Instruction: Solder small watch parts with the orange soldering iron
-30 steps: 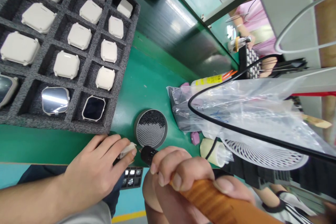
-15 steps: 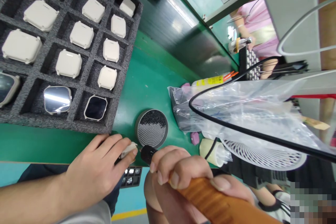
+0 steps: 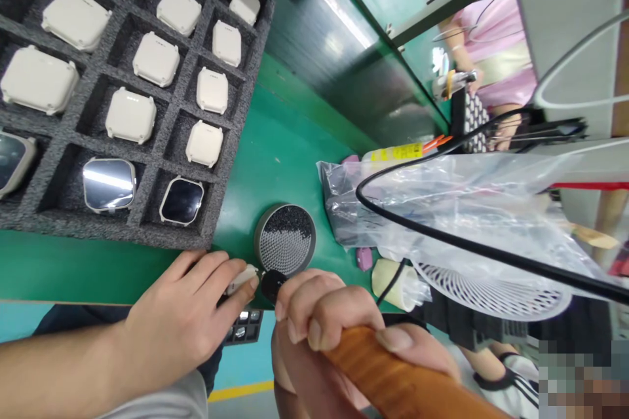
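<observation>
My left hand (image 3: pixel 189 308) is closed on a small white watch case (image 3: pixel 243 279), pinned near the front edge of the green bench; the fingers cover most of it. Wrapped round an orange-handled electric screwdriver (image 3: pixel 388 373) is my right hand (image 3: pixel 329 321). The black nose of the screwdriver points left, and its tip meets the side of the case, or nearly so; I cannot tell which. Just beyond the tip stands a round dish (image 3: pixel 285 240) of tiny screws, partly filling a plate of small holes. A foam tray (image 3: pixel 219 177) with watch cases in its compartments lies at the upper left.
A black cable (image 3: pixel 442 234) loops over a clear plastic bag (image 3: pixel 417 190) on the right. A white fan grille (image 3: pixel 496 291), a cream roll (image 3: pixel 393 281) and a small purple block (image 3: pixel 364 258) lie nearby. Across the partition, a co-worker in pink (image 3: pixel 501 46) handles something.
The whole view has shifted slightly. My right hand and the screwdriver have moved a little left, towards the watch case, while my left hand keeps its hold.
</observation>
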The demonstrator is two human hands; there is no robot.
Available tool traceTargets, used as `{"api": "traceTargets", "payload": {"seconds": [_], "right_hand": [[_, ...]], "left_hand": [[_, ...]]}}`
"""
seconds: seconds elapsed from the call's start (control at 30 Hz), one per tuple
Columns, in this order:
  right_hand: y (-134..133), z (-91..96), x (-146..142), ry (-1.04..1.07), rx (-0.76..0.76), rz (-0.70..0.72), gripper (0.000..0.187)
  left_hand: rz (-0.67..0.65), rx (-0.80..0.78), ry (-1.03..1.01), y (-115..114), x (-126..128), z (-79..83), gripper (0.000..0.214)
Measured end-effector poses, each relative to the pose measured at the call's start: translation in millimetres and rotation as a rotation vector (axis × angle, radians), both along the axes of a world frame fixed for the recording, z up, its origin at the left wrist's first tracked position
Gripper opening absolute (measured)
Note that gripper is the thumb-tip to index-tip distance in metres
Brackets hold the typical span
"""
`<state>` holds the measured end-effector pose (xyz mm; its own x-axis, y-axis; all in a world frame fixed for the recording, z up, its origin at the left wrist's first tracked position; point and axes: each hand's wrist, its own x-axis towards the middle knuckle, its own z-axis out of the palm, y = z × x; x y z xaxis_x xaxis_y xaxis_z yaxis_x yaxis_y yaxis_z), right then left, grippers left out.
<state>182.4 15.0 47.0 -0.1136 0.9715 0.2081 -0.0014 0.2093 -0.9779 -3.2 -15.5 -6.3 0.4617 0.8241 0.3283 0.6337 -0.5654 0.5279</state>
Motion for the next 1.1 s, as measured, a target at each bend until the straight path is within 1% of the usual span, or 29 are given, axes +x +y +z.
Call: {"api": "traceTargets", "payload": {"seconds": [0.07,0.1,0.13,0.2,0.3,0.43,0.5,0.57,0.63,0.7,0.8,0.87,1.03,1.1], "right_hand": [[1.0,4.0,-9.9,0.027,0.064,-0.078,0.029],[1.3,6.3,-14.7,0.052,0.101,-0.132,0.03],[1.5,8.8,-18.7,0.086,0.135,-0.185,0.033],[1.8,13.9,-22.3,0.131,0.154,-0.234,0.043],[3.6,19.1,-16.8,0.142,0.139,-0.309,0.049],[8.2,16.7,-6.9,0.176,0.239,-0.435,0.064],[9.1,13.6,-5.8,0.184,0.208,-0.45,0.068],[8.6,11.4,-6.0,0.203,0.177,-0.455,0.068],[7.4,10.2,-6.3,0.222,0.173,-0.448,0.069],[6.4,9.6,-5.8,0.228,0.168,-0.436,0.07],[5.8,8.6,-4.0,0.223,0.167,-0.421,0.073],[5.6,7.7,-2.7,0.222,0.174,-0.412,0.074],[4.3,7.2,-2.3,0.212,0.148,-0.395,0.074],[3.7,9.0,-2.1,0.205,0.144,-0.401,0.07]], "left_hand": [[0.005,0.002,-0.002,-0.2,-0.1,0.7,0.033],[0.004,0.003,-0.001,-0.3,-0.1,1.0,0.032],[0.003,0.004,0.003,-0.5,0.0,1.0,0.031],[0.005,0.012,0.022,-1.1,0.1,0.7,0.029],[0.001,0.036,0.055,-2.9,-0.8,-0.3,0.031],[-0.111,0.044,0.083,-5.9,-2.6,-2.0,0.042],[-0.103,0.039,0.077,-6.5,-1.5,-2.5,0.04],[-0.055,0.039,0.073,-6.7,0.8,-2.6,0.032],[-0.026,0.037,0.075,-6.9,2.6,-2.3,0.03],[-0.041,0.015,0.076,-7.6,2.4,-2.1,0.032],[-0.109,-0.029,0.081,-8.7,-0.9,-2.6,0.037],[-0.13,-0.034,0.081,-8.9,-2.8,-3.4,0.041],[-0.097,-0.034,0.091,-8.1,-1.7,-4.6,0.034],[-0.092,-0.023,0.087,-7.8,-0.5,-4.3,0.032]]}}
